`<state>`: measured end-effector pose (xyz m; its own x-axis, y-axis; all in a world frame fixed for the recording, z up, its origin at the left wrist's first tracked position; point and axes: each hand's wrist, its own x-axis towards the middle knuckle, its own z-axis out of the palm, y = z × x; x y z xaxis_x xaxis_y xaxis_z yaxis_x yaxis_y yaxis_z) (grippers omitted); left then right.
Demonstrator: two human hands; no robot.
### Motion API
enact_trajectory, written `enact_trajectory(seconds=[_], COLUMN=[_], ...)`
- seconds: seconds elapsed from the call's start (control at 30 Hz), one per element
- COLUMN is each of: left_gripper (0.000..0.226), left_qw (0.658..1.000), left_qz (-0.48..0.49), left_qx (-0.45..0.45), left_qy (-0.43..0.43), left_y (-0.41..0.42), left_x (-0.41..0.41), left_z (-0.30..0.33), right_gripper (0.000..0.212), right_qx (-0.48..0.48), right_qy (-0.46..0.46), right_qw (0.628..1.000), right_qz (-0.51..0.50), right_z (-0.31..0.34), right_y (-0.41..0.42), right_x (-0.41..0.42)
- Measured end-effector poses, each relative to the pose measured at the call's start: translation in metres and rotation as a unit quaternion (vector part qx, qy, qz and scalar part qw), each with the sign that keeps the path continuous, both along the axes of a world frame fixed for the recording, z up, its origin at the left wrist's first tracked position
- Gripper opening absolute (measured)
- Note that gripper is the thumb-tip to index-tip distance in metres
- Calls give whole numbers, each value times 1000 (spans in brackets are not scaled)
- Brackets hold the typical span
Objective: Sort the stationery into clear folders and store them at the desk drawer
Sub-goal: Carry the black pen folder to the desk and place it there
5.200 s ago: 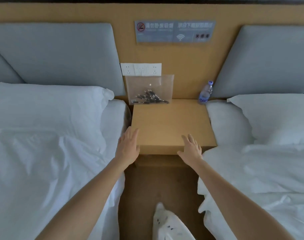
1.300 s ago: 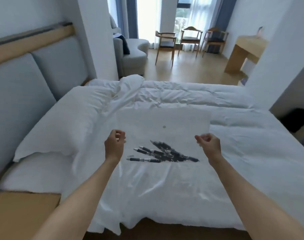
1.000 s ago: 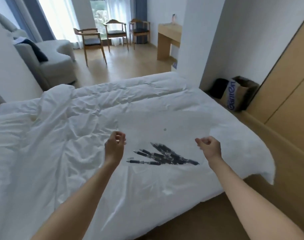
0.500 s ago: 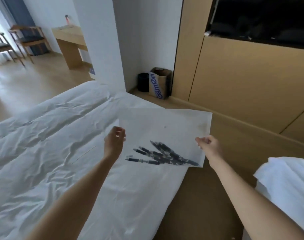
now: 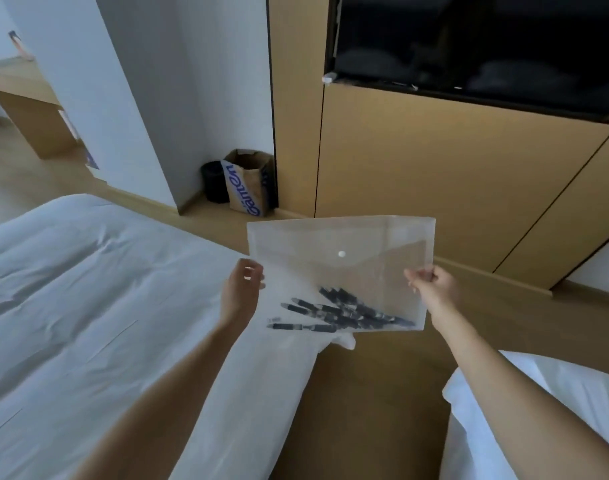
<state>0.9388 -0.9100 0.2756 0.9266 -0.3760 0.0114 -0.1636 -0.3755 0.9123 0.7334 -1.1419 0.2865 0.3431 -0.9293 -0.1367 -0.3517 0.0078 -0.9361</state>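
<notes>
Bed [image 5: 98, 306], white sheets, fills the left & lower-left; 2nd bed [image 5: 552, 393] corner w/ white cover at lower right, floor strip [image 5: 361, 403] running between them. Wood wall panelling [image 5: 452, 174] spans the upper right, w/ a dark TV screen [image 5: 479, 43] set into it at the top. White pillar [image 5: 150, 91] stands left of the panelling. Desk [image 5: 26, 109], light wood, far left behind the pillar, partly cut off by the frame edge.

In the corner at the pillar's foot: brown paper bag [image 5: 249, 183] w/ blue lettering, touching or just beside a small black bin [image 5: 214, 181] on its left.

Clear folder [image 5: 341, 268], snap-button type, held in the air in front of the person, above the bed corner & floor gap, roughly upright & facing the camera, flap at top w/ white snap at centre. Left hand [image 5: 240, 292] pinches the folder's left edge, fingers curled on it — left grip closed on the folder. Right hand [image 5: 434, 289] pinches the right edge abt mid-height, thumb in front — right grip likewise closed on the folder. Both arms bare, stretched fwd.

Pens [image 5: 341, 313], dark, a loose bunch inside the folder, lying in its lower part, fanned out & pointing mostly toward lower right; one lies nearly level along the bottom edge. Exact count can't tell.
</notes>
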Motion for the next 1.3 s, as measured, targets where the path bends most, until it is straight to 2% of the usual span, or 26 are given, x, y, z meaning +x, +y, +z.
enact_trajectory(seconds=[0.3, 0.5, 0.67, 0.83, 0.93, 1.1, 1.3], left_gripper=[11, 10, 15, 14, 13, 16, 9], left_qw=[998, 999, 997, 994, 994, 998, 999], left_qz=[-30, -32, -65, -100, -97, -36, 26], left_qx=[44, 35, 20, 34, 32, 38, 24], left_qy=[-17, -4, -25, -32, -41, -20, -5], left_y=[-131, -262, -371, -464, -511, -575, -584], left_x=[62, 108, 126, 145, 166, 194, 242], left_z=[-8, -13, 2, -3, -13, -10, -3], right_gripper=[22, 15, 20, 19, 19, 18, 20], right_qx=[77, 65, 13, 29, 44, 53, 29], right_qy=[-15, -1, 18, 11, 15, 23, 22], right_qw=[997, 997, 997, 995, 996, 998, 997], right_qz=[-15, -38, -72, -95, -77, -27, 70], right_z=[-36, -20, 8, -9, -29, -32, -14], right_y=[-120, -229, -328, -418, -475, -571, -649], right_x=[45, 73, 84, 94, 115, 172, 288])
